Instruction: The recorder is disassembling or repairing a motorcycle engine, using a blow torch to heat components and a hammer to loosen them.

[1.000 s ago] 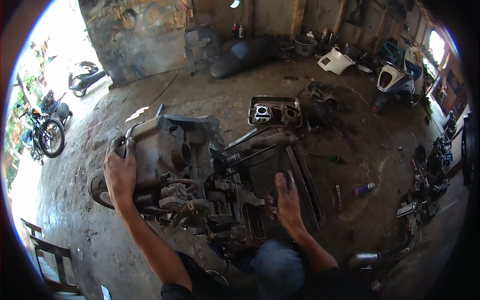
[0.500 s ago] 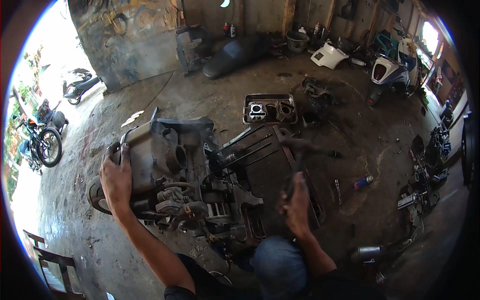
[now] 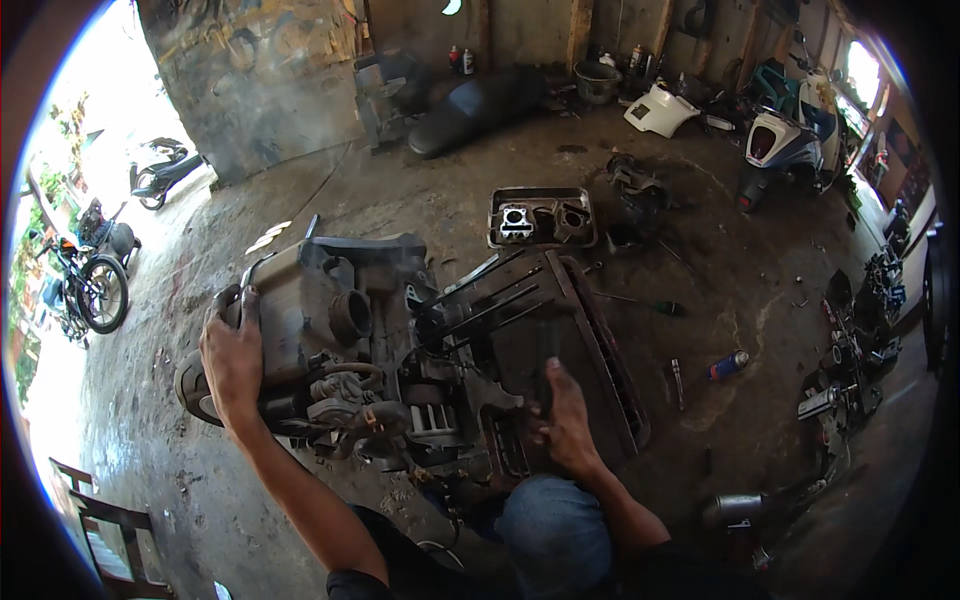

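A dirty scooter engine (image 3: 430, 395) lies on the floor in front of me, with a brown casing (image 3: 285, 300) on its left side. My left hand (image 3: 232, 350) grips the outer edge of that casing, its fingers bent around a thin metal strip there. Several long studs (image 3: 500, 305) stick out from the engine toward the right. Beside them my right hand (image 3: 568, 420) is closed on a dark hammer (image 3: 549, 345), which is blurred and hard to make out against the dark tray (image 3: 625, 385). My thumb lies along its handle.
A metal tray (image 3: 592, 236) with engine parts stands beyond the engine. To the right lie a screwdriver (image 3: 665, 307), a socket tool (image 3: 678, 384) and a spray can (image 3: 728, 365). A black seat (image 3: 470, 112), white panel (image 3: 660, 112) and scooter (image 3: 785, 140) are farther back.
My right hand has swung left and slightly down with the hammer, closer to the studs, uncovering the screwdriver on the floor. The left hand keeps its place on the casing.
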`<state>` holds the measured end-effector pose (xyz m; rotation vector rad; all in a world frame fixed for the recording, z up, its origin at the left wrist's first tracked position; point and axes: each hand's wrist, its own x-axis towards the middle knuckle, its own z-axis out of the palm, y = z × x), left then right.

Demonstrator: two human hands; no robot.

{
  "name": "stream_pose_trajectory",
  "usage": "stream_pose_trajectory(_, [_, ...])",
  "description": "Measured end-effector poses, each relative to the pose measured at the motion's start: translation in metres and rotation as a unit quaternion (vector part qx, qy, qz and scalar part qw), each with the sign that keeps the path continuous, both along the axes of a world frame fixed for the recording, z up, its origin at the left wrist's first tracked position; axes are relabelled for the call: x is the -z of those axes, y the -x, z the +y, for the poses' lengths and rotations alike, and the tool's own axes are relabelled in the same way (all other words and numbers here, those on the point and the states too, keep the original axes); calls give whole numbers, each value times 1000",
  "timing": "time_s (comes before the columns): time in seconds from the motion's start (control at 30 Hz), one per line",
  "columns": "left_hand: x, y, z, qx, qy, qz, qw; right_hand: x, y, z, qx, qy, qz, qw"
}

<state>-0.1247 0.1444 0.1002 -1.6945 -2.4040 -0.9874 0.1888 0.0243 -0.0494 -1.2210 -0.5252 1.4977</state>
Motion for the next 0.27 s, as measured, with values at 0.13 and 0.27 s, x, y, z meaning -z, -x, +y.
stream_pose_trajectory(0.13, [-8, -11, 4, -55, 83, 13, 995, 18, 4, -1, 52, 17, 31, 998])
stream_pose_trajectory(0.27, [6, 9, 5, 14, -23, -16, 1000, 11, 4, 1, -7, 0, 14, 1000])
